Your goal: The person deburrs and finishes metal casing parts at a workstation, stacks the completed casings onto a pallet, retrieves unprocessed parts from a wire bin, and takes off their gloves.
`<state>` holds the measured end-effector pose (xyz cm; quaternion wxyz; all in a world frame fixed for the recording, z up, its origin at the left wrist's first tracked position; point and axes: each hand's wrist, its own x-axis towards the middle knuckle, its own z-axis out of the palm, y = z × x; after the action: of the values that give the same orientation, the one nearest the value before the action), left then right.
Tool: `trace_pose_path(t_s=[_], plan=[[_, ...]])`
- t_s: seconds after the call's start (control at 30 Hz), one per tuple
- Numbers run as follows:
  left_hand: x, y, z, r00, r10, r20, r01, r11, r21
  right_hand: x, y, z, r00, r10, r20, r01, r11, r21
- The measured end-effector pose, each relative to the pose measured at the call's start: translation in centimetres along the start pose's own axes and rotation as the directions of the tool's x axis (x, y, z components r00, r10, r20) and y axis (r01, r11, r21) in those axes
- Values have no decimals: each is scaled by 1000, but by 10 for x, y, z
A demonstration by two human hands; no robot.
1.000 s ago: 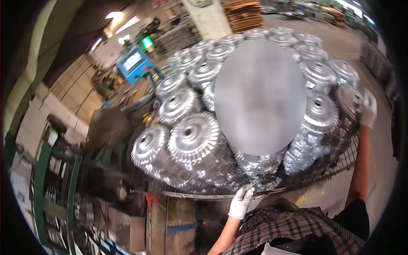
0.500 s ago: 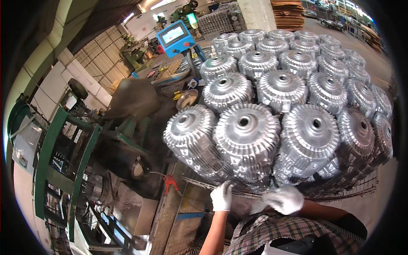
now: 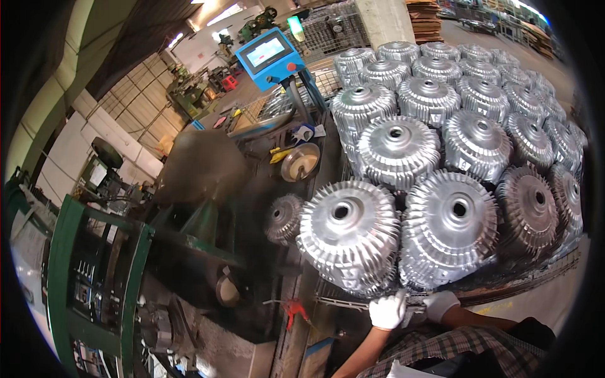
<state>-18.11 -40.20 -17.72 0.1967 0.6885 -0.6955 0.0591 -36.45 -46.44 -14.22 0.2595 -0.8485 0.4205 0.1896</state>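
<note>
My left hand (image 3: 387, 311), in a white glove, has its fingers curled over the front rim of a wire mesh pallet (image 3: 343, 300). Beside it, my right hand (image 3: 442, 306), also gloved, sits low against the same rim; its fingers are mostly hidden. Right above my hands stand stacked finned metal housings, silvery and round with a hole in the top: one stack (image 3: 350, 230) at the front left, another stack (image 3: 449, 227) at its right. A darker housing (image 3: 529, 198) tops a stack farther right.
Left of the pallet runs a workbench with a single housing (image 3: 285, 218), a metal bowl (image 3: 300, 162) and a red air gun (image 3: 295, 312). A blue-framed screen (image 3: 265, 55) rises behind it. A green machine frame (image 3: 129, 283) stands at the left.
The view has shifted, and the loaded pallet now appears farther right of the bench, uncovering the lone housing there. Both my hands have moved right with its rim.
</note>
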Motion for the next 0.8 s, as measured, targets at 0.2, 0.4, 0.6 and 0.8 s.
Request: trace_pose_path(t_s=[0.2,0.4,0.6,0.8], plan=[[-5,-9,9,993,118,-25,-120,985,-122,-2,-12,-14,991,110,75,-111,994,6],[-12,-14,26,957,188,220,-113,943,-314,-1,-22,-30,989,101,111,-102,995,3],[-10,-14,23,954,225,199,-154,935,-320,3,-22,-21,970,198,142,-178,974,-137],[0,-15,-1,979,201,-17,-196,931,-308,5,-15,-8,980,171,105,-154,977,-151]])
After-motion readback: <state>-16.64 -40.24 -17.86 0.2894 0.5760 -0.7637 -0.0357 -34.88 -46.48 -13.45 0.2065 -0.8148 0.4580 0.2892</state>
